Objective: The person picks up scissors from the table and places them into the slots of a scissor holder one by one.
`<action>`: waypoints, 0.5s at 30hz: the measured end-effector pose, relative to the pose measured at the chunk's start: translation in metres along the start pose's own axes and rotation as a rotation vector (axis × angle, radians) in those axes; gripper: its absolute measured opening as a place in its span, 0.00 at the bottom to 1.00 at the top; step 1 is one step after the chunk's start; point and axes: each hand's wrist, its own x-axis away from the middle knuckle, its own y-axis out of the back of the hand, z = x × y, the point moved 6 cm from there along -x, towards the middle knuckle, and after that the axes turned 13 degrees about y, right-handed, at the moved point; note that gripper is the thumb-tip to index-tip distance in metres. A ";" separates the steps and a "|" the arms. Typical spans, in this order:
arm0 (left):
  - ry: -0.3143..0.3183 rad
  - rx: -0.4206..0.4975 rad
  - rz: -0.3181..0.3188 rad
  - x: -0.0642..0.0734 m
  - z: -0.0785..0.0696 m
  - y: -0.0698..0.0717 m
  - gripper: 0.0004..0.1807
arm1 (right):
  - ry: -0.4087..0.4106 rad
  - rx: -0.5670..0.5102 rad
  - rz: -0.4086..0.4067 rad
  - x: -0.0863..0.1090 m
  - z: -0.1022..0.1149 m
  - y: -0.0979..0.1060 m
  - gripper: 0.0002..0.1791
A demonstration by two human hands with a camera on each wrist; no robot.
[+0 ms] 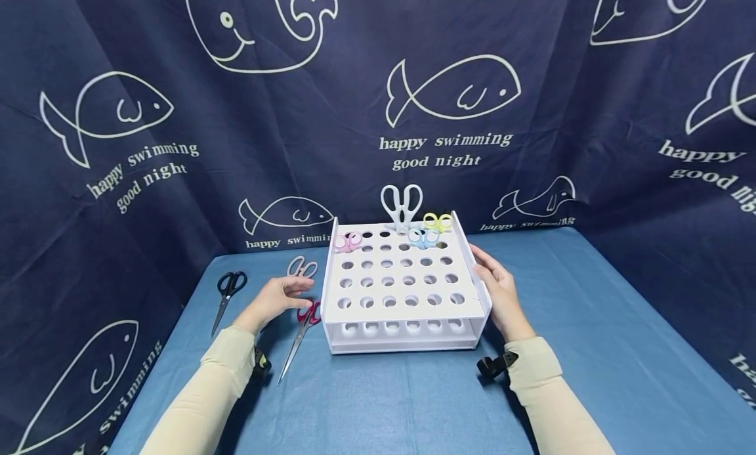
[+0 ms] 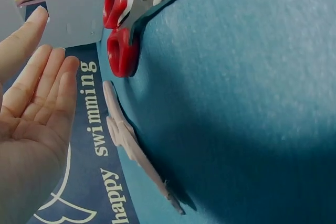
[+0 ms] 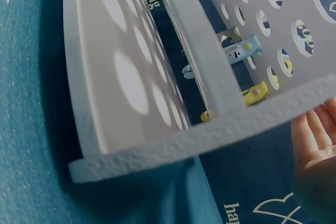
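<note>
Hanging at back & sides, a navy curtain (image 1: 354, 146) w/ white fish outlines & lettering surrounds the blue-clothed table (image 1: 401, 402). Black scissors (image 1: 224, 301) lie far L, well apart from the rack. Pale scissors (image 1: 302, 268) lie just beyond the L hand (image 1: 276, 303), which partly hides them in head view. Red scissors (image 1: 300, 337) are in the narrow gap betw. that hand & the white rack (image 1: 378, 345), handles right by its L wall, blades angled toward the person.

Rack = 2 decks w/ rows of round holes. In its back area, handles up: white scissors (image 1: 402, 212), tallest; yellow scissors (image 1: 437, 223) nr back R corner; blue scissors (image 1: 423, 238) just in front of yellow; pink scissors (image 1: 348, 242) back L.

L hand: loose, fingers extended, grasping nothing; over red handles in head view, apart from them in L wrist view. R hand (image 1: 499, 294): unclenched, fingers along rack's outer R wall; can't tell how firm the contact is.
</note>
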 end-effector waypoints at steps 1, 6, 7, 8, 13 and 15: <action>0.000 0.001 0.004 0.000 0.000 -0.001 0.28 | 0.001 0.000 0.001 0.000 0.000 0.000 0.28; 0.000 -0.019 0.001 -0.003 0.003 -0.002 0.30 | 0.003 -0.002 0.003 0.000 -0.001 0.001 0.28; -0.004 -0.032 -0.002 -0.007 0.007 -0.003 0.31 | 0.003 -0.001 0.003 0.000 -0.001 0.001 0.28; 0.000 -0.039 -0.002 -0.007 0.008 -0.004 0.31 | 0.003 -0.001 0.005 0.000 -0.001 0.001 0.28; 0.029 -0.101 -0.005 -0.006 0.011 -0.008 0.32 | 0.000 0.002 0.009 0.000 -0.001 0.001 0.28; 0.049 -0.117 -0.012 -0.006 0.013 -0.009 0.31 | -0.002 0.006 0.013 0.000 -0.001 0.001 0.28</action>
